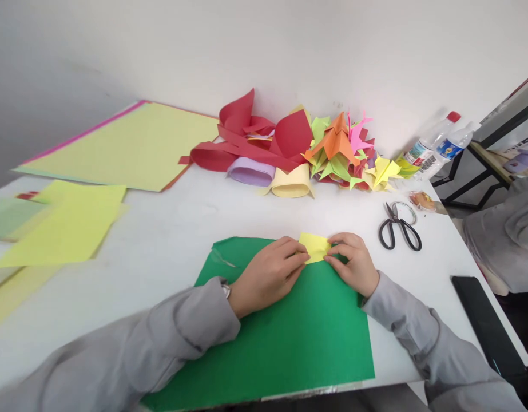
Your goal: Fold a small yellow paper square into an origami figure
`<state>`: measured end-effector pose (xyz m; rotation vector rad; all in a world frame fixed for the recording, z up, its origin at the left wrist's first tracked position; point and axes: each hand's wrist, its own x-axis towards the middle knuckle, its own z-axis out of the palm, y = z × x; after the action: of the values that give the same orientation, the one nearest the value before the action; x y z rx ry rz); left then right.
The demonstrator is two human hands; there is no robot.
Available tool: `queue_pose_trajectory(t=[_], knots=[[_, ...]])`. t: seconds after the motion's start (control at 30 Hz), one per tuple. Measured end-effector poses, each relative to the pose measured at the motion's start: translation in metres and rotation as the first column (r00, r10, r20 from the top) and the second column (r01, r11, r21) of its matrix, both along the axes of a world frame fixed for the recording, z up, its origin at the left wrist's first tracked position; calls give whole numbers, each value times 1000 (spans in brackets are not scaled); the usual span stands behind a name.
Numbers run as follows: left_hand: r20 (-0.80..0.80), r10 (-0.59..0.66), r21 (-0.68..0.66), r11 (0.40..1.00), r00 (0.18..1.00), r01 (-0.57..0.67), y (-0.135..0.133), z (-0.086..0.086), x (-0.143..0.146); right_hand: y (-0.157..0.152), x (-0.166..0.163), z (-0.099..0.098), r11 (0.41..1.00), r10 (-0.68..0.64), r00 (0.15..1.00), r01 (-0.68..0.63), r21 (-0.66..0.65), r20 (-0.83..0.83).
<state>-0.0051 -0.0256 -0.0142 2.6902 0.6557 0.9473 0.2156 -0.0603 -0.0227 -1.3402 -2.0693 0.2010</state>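
A small piece of yellow paper (316, 247) is held between my two hands, over the far edge of a green sheet (306, 326). My left hand (270, 272) pinches the paper's left edge with fingertips and thumb. On the opposite edge, the fingers of my right hand (352, 262) are closed on it in the same way. The paper looks folded, though its underside is hidden. Beneath both hands, the green sheet lies flat on the white table (169, 229).
Black-handled scissors (400, 226) lie beside a tape roll (412, 213) on the right. A black phone-like slab (489, 320) rests near the right edge. Folded paper shapes (334, 149), red paper strips (250, 143) and bottles (435, 140) line the wall. Yellow sheets (70, 223) lie left.
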Motion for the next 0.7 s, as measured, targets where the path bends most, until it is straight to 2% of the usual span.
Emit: queue_pose_trajectory(t=[0.1,0.17,0.23,0.3,0.33,0.37,0.4,0.47,0.5,0.57,0.6,0.63,0.7], knots=[[173,159,-173,976,972,-129,3,-3,2,2,0,0,999,-24,984,16,-45,-178],[271,274,-395,906,923,-153,4,-3,5,3,-2,2,997,-60,947,44,-56,-317],[361,378,-647,760,853,-63,4,-1,10,4,-4,3,996,-84,890,60,-68,-449],[396,441,-839,529,805,123,3,5,17,5,-8,5,995,-79,821,26,-100,-566],[401,449,-886,413,799,213,3,9,21,6,-11,6,993,-71,784,-6,-122,-616],[417,459,-898,340,784,278,3,13,26,8,-15,7,989,-66,748,-38,-142,-661],[430,478,-900,295,766,321,5,16,31,11,-19,9,985,-68,708,-65,-160,-703],[456,548,-890,279,702,361,11,22,40,18,-27,12,980,-98,602,-80,-182,-792],[467,582,-884,286,666,369,15,24,45,23,-31,14,977,-135,515,-75,-202,-847],[489,627,-872,326,607,365,24,24,52,32,-36,16,960,-229,359,-71,-271,-905],[491,627,-871,340,605,355,28,23,54,36,-37,16,948,-255,313,-105,-301,-915],[498,622,-867,355,604,349,32,21,55,39,-38,15,932,-271,300,-158,-328,-915],[470,629,-883,336,620,328,37,16,54,43,-37,13,905,-269,327,-236,-353,-906]])
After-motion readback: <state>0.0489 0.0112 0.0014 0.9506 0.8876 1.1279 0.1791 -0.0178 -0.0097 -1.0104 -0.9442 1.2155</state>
